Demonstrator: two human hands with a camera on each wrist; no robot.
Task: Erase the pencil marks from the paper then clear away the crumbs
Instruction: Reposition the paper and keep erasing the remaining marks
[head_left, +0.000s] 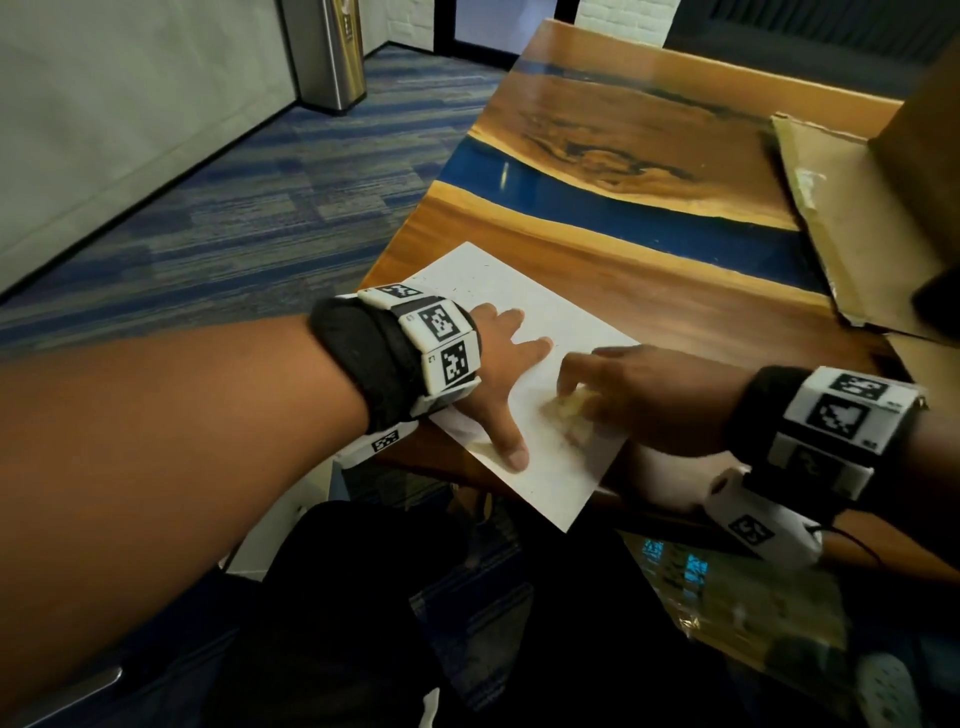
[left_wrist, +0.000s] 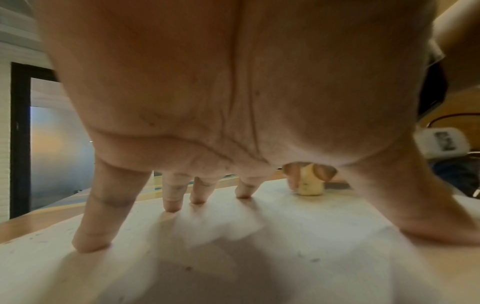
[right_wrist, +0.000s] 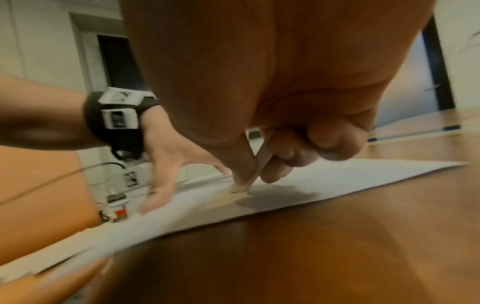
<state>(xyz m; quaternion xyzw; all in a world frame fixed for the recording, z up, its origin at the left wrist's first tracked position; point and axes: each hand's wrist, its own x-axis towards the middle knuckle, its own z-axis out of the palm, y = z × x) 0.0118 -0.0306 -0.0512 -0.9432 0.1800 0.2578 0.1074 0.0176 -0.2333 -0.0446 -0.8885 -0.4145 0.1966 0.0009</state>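
Observation:
A white sheet of paper (head_left: 519, 306) lies at the near left corner of the wooden table (head_left: 649, 291), its near corner hanging over the edge. My left hand (head_left: 498, 374) lies spread on the paper (left_wrist: 233, 257), fingertips (left_wrist: 89, 242) and thumb pressing it flat. My right hand (head_left: 623, 395) pinches a pale yellow eraser (head_left: 574, 410) between thumb and fingers, its end down on the paper just right of the left thumb. The left wrist view shows the eraser (left_wrist: 310, 186) standing upright on the sheet. Small dark specks dot the paper's far part (head_left: 467, 291).
A flat piece of cardboard (head_left: 852, 218) lies on the table at the right, with a brown box (head_left: 930, 135) on it. The table has a blue resin stripe (head_left: 597, 208). A metal bin (head_left: 332, 52) stands on the carpet far left.

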